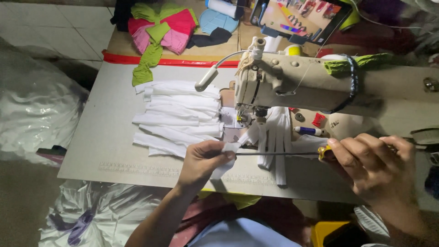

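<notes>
Lower centre, our left hand (204, 160) pinches a white fabric strip (228, 148); our right hand (372, 162), lower right, grips a thin rod (274, 153) by its yellow end, running horizontally leftward into the strip.

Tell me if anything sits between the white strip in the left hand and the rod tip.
Nothing visible does. The left hand pinches the white strip right at the tip of the thin rod, which the right hand holds by its yellow end. The gap looks closed.
</notes>
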